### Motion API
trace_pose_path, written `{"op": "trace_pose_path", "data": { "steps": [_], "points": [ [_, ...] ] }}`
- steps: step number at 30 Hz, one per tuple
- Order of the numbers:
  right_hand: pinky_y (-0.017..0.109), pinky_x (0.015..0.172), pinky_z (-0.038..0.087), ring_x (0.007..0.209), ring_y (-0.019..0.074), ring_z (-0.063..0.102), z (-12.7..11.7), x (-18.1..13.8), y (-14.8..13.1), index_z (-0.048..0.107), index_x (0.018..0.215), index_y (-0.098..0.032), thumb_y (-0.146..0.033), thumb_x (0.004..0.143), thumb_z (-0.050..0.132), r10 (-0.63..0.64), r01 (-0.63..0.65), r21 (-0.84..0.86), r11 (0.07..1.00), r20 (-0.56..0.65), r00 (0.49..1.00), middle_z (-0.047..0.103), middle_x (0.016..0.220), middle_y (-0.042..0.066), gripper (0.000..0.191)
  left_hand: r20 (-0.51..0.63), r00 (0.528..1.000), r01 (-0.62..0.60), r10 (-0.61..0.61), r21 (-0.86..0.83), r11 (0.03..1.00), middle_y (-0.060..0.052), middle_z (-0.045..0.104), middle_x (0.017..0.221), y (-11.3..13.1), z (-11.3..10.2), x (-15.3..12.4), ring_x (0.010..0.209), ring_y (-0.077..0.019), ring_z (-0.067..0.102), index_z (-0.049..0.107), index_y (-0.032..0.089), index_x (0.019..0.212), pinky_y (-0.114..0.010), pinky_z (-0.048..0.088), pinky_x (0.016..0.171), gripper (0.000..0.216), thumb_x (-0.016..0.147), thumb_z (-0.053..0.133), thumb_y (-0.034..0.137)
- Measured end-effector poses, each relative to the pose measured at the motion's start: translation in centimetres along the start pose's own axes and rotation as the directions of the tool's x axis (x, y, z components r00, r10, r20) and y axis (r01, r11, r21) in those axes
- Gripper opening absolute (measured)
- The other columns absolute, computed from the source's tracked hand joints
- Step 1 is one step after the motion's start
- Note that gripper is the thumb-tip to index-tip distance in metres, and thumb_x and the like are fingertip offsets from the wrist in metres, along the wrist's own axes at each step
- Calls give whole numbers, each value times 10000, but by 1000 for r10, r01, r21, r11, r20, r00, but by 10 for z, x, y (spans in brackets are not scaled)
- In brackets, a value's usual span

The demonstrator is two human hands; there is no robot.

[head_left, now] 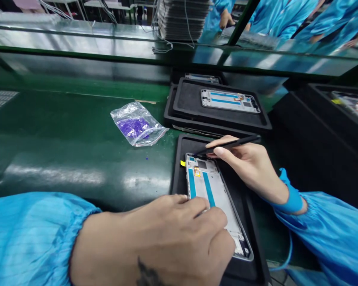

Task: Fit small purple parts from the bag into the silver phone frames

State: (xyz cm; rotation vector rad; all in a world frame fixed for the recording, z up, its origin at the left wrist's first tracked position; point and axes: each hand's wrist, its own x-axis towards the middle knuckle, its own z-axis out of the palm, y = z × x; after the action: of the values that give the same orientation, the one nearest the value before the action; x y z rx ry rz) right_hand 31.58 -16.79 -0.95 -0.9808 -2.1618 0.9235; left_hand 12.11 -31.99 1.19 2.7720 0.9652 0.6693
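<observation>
A phone frame (211,190) with blue strips lies in a black tray (179,174) in front of me. My left hand (173,234) rests on the frame's near half, fingers curled and pressing it down. My right hand (250,163) pinches black tweezers (226,146) whose tip touches the frame's far top corner, next to a small orange flex part (197,171).
A second black tray (191,99) behind holds another phone frame (229,100). A clear bag of purple pieces (137,125) lies on the green bench (62,131). Another dark tray (340,107) sits at right. People in blue coats stand beyond the rail.
</observation>
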Motion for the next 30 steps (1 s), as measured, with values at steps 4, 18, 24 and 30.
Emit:
{"op": "trace_pose_path", "data": {
  "steps": [4,18,24,30],
  "points": [
    [365,799,558,866,231,703,0,-1,0,780,886,-243,-427,918,663,-38,38,-8,999,14,999,759,967,46,221,-3,1000,-10,10,-18,1000,-78,664,849,0,-4,4,673,-196,586,592,193,832,-331,513,601,203,925,433,110],
    [386,804,567,875,226,704,1,-10,1,752,1035,-276,-289,935,639,-217,221,-142,965,39,975,750,960,45,151,14,1000,-15,15,-22,1000,-100,688,905,0,-5,4,689,-192,586,596,194,827,-324,490,568,234,941,408,115],
    [311,620,538,798,193,690,0,-10,5,743,1050,-249,-288,943,634,-192,191,-124,974,1,981,724,970,53,157,31,999,-17,17,-10,1000,-84,668,871,1,-6,5,689,-195,568,590,196,826,-334,481,559,244,951,394,122],
    [306,658,531,796,181,698,1,-6,7,750,1026,-238,-298,943,645,-164,166,-108,980,33,986,744,996,38,147,108,994,27,-32,49,998,-19,605,776,5,-15,8,646,-156,518,546,199,776,-291,411,498,229,946,425,103]
  ]
}}
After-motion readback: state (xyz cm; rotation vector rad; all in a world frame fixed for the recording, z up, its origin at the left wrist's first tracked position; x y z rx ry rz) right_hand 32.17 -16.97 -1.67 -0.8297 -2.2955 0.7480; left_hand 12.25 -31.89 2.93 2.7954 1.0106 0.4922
